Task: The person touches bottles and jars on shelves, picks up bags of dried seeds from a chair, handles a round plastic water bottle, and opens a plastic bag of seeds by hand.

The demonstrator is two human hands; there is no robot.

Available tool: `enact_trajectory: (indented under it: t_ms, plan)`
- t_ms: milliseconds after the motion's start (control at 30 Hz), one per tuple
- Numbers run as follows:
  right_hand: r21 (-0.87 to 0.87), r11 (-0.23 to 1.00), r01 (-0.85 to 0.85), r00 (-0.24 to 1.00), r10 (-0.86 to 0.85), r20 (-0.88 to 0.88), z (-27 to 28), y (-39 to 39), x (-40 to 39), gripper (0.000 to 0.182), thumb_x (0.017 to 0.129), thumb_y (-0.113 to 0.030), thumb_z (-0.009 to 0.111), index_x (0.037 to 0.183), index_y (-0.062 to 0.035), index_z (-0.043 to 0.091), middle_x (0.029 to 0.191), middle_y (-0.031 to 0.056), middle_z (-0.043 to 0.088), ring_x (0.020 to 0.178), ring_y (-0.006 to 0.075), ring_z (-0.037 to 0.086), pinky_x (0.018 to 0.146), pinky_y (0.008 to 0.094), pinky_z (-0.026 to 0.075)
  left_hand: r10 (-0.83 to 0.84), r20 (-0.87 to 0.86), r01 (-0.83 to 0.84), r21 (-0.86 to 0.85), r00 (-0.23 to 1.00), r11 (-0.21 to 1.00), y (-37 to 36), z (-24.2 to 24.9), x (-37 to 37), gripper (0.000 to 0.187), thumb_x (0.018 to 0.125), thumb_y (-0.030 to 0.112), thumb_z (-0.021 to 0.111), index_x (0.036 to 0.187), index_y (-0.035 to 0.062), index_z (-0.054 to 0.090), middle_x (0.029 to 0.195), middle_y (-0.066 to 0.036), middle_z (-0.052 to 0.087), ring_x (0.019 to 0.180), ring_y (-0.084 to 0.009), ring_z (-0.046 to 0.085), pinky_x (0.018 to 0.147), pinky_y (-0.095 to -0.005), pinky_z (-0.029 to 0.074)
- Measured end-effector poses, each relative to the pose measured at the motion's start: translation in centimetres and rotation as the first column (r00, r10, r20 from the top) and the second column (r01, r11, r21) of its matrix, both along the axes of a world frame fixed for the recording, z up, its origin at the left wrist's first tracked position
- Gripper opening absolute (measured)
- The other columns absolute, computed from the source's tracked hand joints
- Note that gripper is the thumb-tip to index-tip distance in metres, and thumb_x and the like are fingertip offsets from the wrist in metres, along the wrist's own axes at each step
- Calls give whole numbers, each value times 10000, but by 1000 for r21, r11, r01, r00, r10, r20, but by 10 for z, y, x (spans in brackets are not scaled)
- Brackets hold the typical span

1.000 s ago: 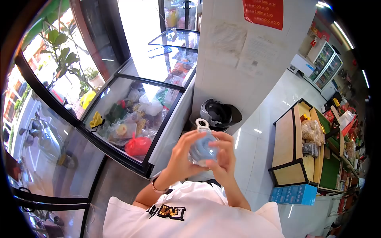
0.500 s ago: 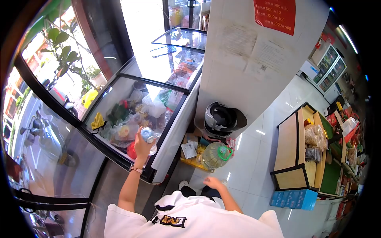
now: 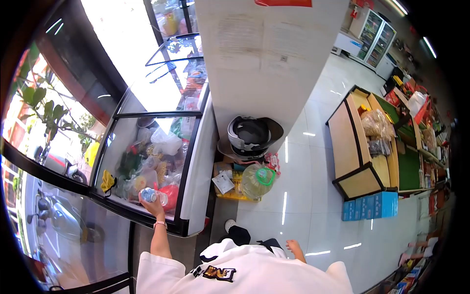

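Observation:
My left hand [image 3: 155,208] is closed around a clear, bluish plastic bottle [image 3: 149,195] at the near end of a chest freezer [image 3: 197,196]. Bagged goods fill the freezer below the hand, among them a red bag [image 3: 170,197] right beside the bottle and a white plastic bag [image 3: 166,141] farther back. A yellow cloth-like thing [image 3: 107,181] sits on the freezer's left edge. Low at my right side, my right hand [image 3: 295,249] hangs over the floor with loosely spread fingers and nothing seen in it.
Black-and-grey helmets [image 3: 249,134] rest against a white pillar [image 3: 259,73]. In front of them stands a large jug with a green handle [image 3: 257,182]. To the right are a wooden display shelf [image 3: 355,142] and blue boxes [image 3: 370,207]. Glass panels border the left side.
The view has turned right and my body has shifted. My left hand, still holding the bottle, is lower over the freezer contents. My right hand has swung outward, its fingers loosened.

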State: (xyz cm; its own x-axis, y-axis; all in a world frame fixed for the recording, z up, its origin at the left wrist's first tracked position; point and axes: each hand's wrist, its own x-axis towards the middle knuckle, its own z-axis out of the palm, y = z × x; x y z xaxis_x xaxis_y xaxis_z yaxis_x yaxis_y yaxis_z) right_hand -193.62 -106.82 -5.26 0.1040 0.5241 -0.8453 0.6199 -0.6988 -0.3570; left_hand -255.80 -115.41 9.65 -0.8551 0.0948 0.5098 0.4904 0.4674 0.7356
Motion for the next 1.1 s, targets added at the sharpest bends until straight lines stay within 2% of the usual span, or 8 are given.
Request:
enact_trajectory:
  t_ms: [200,300,367,533,600,700,833,1100]
  plan:
    - [93,996,14,995,-4,-104,1,-2,-6,320,711,-315,523,892,-51,546,730,65,569,569,156,513,461,270,374,146,-86,-155,-104,985,982,9,-2,16,746,556,144,724,1151,-1,298,1126,-181,379,1019,-333,390,888,-390,295]
    - [339,932,128,959,-30,-281,-17,-12,4,241,727,-232,510,800,-8,556,689,79,561,556,141,503,476,280,395,275,273,-208,-252,922,945,21,-9,51,742,576,161,707,1156,-19,281,1114,-211,381,1041,-327,370,877,-407,295]
    - [460,874,158,986,-113,-124,-47,-30,21,222,721,-214,507,766,-5,565,677,66,564,600,137,516,519,269,402,335,69,-301,-297,940,906,22,-48,89,689,634,160,650,1170,-22,258,1093,-248,380,1022,-358,375,868,-425,300]
    - [231,925,300,954,-287,-90,-5,-82,53,296,712,-274,529,864,-21,560,707,95,583,622,146,553,513,273,443,9,190,66,-386,982,920,32,-113,179,576,694,176,568,1142,-57,290,1076,-265,388,998,-366,388,859,-438,302]
    - [216,894,393,919,-378,-107,5,-109,71,294,708,-271,532,860,-21,560,709,95,583,619,151,554,512,274,444,-208,481,491,-592,852,639,43,-142,197,464,734,252,529,1092,-5,384,1022,-193,459,886,-315,471,753,-404,383]
    - [176,846,502,864,-488,-121,5,-145,99,294,701,-266,534,864,-22,560,714,95,584,613,156,554,509,274,444,-53,996,893,85,-68,441,64,-95,269,383,784,420,441,1026,126,476,843,-11,554,679,-130,509,524,-264,381]
    - [179,755,631,774,-630,-70,4,-186,127,320,699,-276,528,889,-21,555,721,95,584,605,159,550,489,272,435,-116,993,999,-38,37,-4,93,-106,331,335,795,339,471,1009,84,507,784,-27,572,596,-87,508,492,-206,379]
    - [150,471,869,485,-870,-82,16,-279,154,329,716,-284,500,917,-26,538,716,92,587,554,150,521,437,270,390,-177,982,963,11,-60,-268,128,-114,454,340,791,286,461,1010,29,503,819,-57,582,628,-114,525,516,-217,389]
